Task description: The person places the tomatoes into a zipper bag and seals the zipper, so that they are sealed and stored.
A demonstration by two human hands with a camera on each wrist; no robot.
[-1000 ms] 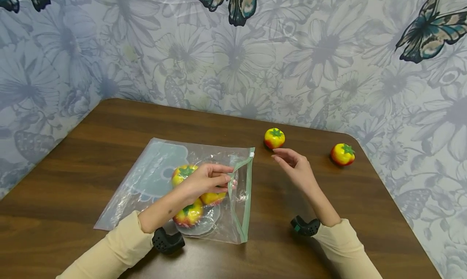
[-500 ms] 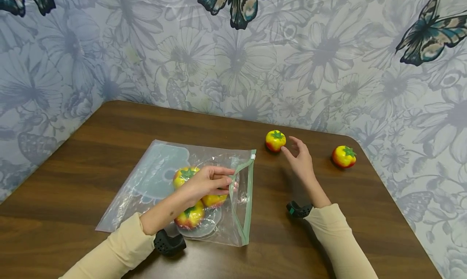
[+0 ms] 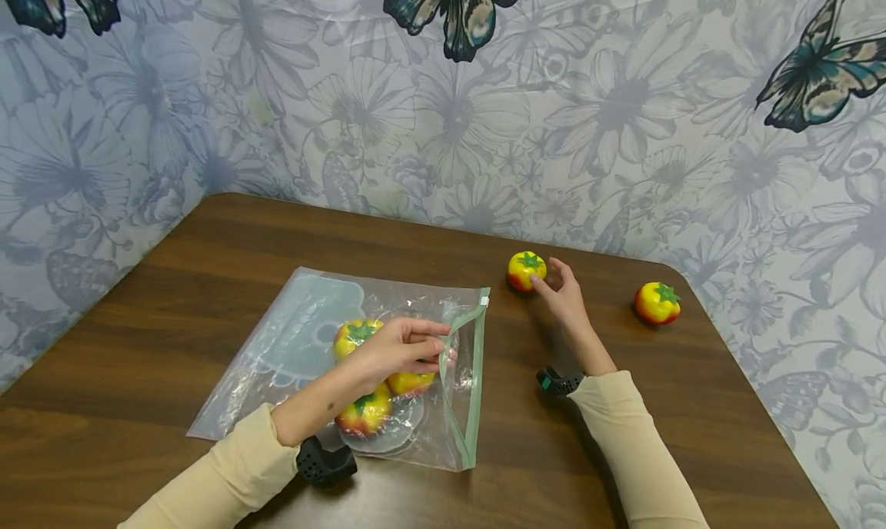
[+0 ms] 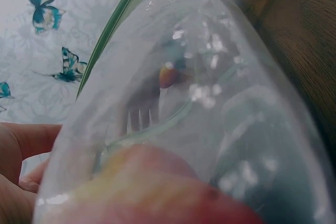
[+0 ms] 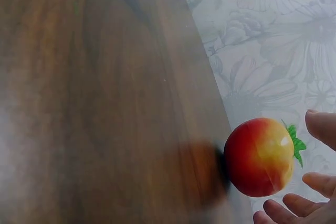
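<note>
My left hand (image 3: 398, 352) pinches the green-trimmed mouth edge of a clear zip bag (image 3: 228, 394), lifting that edge so the mouth gapes toward the right. Inside lie several yellow-and-red toy tomatoes (image 3: 363, 415), partly covered by the hand and wrist. In the left wrist view, the raised plastic and a blurred tomato (image 4: 157, 192) fill most of the picture. My right hand (image 3: 566, 298) reaches to a toy tomato (image 3: 524, 271) on the table behind the bag. The right wrist view shows its fingers spread around that tomato's leafy green top (image 5: 296, 144), with a gap between.
Another toy tomato (image 3: 657, 304) sits near the table's right edge. The brown wooden table (image 3: 173, 298) backs onto a wall covering (image 3: 616, 98) with flowers and butterflies. A dark wrist camera (image 3: 325, 464) hangs under the left wrist, close to the bag's front edge.
My right hand has moved forward to the right side of the rear tomato, its fingers spreading apart. The left hand keeps its hold on the bag edge. The whole view shifts slightly.
</note>
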